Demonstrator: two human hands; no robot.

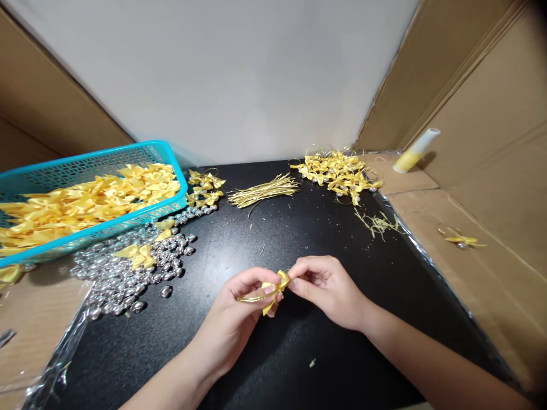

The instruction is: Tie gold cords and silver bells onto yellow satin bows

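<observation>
Between thumb and fingers, my left hand grips a yellow ribbon bow with a loop of gold cord attached to it. My right hand meets it from the right, thumb and forefinger pinched together at the bow's edge, where a thin strand sticks up. What that pinch holds is mostly hidden, though it seems to be the strand's end. Both hands are just above the black table.
At the left, a turquoise basket holds many yellow bows. Silver beads spread before it. Gold cords lie at the back, beside a heap of finished-looking bows and cord scraps. A white-and-yellow tube stands on cardboard, right.
</observation>
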